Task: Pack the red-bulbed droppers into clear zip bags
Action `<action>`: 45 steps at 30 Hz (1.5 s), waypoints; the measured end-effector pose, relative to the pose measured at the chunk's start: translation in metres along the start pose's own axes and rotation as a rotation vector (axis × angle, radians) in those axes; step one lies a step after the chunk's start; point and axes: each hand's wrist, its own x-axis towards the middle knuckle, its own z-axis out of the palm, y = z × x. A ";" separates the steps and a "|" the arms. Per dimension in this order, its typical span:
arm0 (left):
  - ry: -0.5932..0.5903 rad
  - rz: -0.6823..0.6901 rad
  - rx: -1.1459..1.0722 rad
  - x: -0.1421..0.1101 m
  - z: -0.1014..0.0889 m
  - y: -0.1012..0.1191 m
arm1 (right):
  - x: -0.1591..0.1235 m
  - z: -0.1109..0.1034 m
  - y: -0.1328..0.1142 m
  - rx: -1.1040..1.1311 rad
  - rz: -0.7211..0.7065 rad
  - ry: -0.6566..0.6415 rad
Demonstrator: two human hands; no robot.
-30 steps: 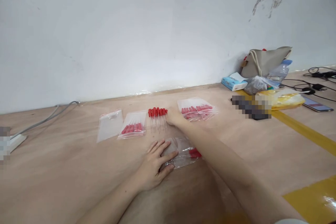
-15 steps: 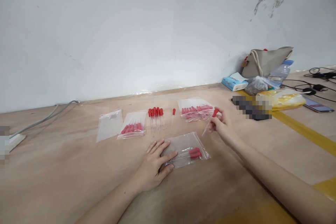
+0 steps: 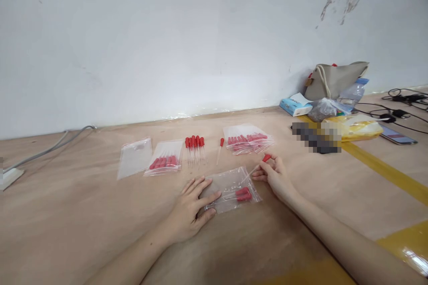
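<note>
My left hand (image 3: 194, 209) lies with fingers spread on the left end of a clear zip bag (image 3: 227, 180), pressing it to the table. Inside that bag are red-bulbed droppers (image 3: 244, 194), their bulbs toward the right end. My right hand (image 3: 272, 173) pinches another dropper (image 3: 266, 158) near its red bulb, its thin tube slanting down-left to the bag's right end. Whether the tip is inside or above the bag I cannot tell. Behind the bag lie a row of loose droppers (image 3: 194, 141) and a single dropper (image 3: 222, 142) apart from them.
Left of the row are a filled zip bag (image 3: 163, 161) and a flat zip bag (image 3: 134, 158). Filled bags (image 3: 249, 138) overlap at the right. Farther right stand a tissue pack (image 3: 296, 105), a grey bag (image 3: 337, 81), a yellow packet (image 3: 357, 128), a phone (image 3: 397, 135) and cables.
My right hand has moved left and down, bringing its dropper's tip from beside the zip bag to the bag's right end. My left hand stays on the bag.
</note>
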 end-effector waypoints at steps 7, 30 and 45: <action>-0.005 -0.016 -0.026 0.000 0.001 0.000 | -0.005 -0.009 0.002 -0.187 0.020 -0.338; 0.006 0.001 -0.013 0.000 0.001 -0.002 | -0.007 -0.005 0.002 -0.519 -0.125 -0.363; -0.004 0.015 0.004 -0.001 -0.001 0.000 | -0.007 0.000 -0.007 -0.488 0.008 -0.326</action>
